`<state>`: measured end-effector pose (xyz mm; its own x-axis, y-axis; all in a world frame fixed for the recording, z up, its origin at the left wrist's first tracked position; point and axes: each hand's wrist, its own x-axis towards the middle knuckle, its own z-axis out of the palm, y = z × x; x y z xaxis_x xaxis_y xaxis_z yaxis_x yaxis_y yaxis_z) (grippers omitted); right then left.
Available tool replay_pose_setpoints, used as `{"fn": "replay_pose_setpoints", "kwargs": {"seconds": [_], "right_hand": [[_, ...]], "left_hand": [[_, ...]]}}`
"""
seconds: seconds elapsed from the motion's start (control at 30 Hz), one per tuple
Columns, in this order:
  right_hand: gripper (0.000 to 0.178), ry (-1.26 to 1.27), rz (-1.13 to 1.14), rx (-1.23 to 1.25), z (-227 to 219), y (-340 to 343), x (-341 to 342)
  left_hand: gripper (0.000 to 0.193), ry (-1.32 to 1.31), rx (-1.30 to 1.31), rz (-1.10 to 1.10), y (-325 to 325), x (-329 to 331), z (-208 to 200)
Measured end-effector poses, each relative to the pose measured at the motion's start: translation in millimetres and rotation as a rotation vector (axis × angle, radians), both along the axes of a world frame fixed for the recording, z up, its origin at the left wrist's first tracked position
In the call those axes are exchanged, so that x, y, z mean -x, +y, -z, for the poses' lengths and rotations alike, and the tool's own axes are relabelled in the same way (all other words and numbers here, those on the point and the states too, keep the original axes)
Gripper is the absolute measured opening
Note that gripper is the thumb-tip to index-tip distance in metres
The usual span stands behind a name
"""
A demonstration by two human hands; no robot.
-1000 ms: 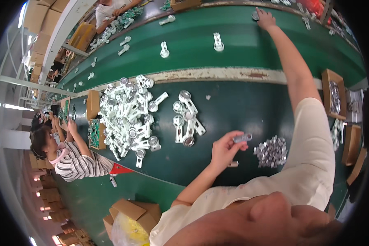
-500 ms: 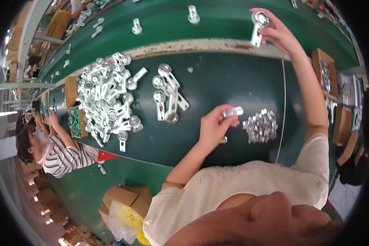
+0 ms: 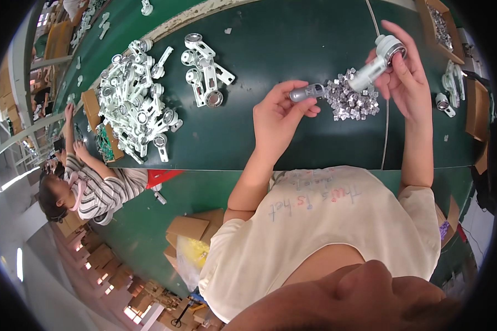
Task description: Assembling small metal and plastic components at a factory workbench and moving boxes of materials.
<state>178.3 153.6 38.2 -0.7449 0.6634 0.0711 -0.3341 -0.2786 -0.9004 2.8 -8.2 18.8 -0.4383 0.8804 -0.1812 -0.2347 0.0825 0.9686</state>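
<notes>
I'm looking down over the worker's shoulders at a dark green bench [image 3: 292, 143]. The left hand [image 3: 279, 118] is curled, thumb and fingertips pinched on a small silver cylinder [image 3: 306, 92], held level just off the heap of small shiny metal pieces [image 3: 350, 102]. The right hand [image 3: 406, 74] is raised beside it, fingers wrapped loosely round a white handled part [image 3: 378, 63], its round head up at the fingertips and its stem slanting down toward the heap. So both hands are loaded, and the two pieces sit near each other but apart, the heap between and just below them.

My read: this is the joining step, with the silver cylinder about to meet the white part. The next move, I'd say, calls for bringing the hands together, lining the cylinder's end with the stem and keeping both grips firm so nothing drops into the heap.

Well off to the left hand's far side lie a small cluster of white parts [image 3: 204, 69] and, farther out, a big pile of the same [image 3: 135, 99]. Beyond that, another person in a striped shirt [image 3: 102, 190] works at the bench. Cardboard boxes [image 3: 188, 229] sit below the bench edge.
</notes>
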Motion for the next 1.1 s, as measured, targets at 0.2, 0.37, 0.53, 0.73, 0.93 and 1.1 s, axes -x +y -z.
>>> {"fn": "replay_pose_setpoints", "kwargs": {"seconds": [0.2,0.37,0.53,0.73,0.93,1.1], "right_hand": [[0.041,0.177,0.085,0.176,18,-25,-6],[0.051,-0.101,0.279,-0.284,2,-44,-1],[0.036,-0.388,0.185,-0.923,-19,-45,1],[0.032,-0.419,0.14,-1.045,-20,-52,10],[0.031,-0.426,0.145,-1.055,-17,-55,15],[0.032,-0.428,0.142,-1.082,-15,-55,16]], "left_hand": [[0.026,-0.061,0.028,0.038,4,-11,-7],[0.029,0.021,0.039,0.139,7,-16,-14],[0.029,-0.067,0.048,0.175,4,-18,-21],[0.03,-0.059,-0.082,0.239,2,-12,-17],[0.031,-0.089,-0.019,0.268,0,-9,-21],[0.031,-0.133,-0.002,0.262,-2,-9,-20]]}}
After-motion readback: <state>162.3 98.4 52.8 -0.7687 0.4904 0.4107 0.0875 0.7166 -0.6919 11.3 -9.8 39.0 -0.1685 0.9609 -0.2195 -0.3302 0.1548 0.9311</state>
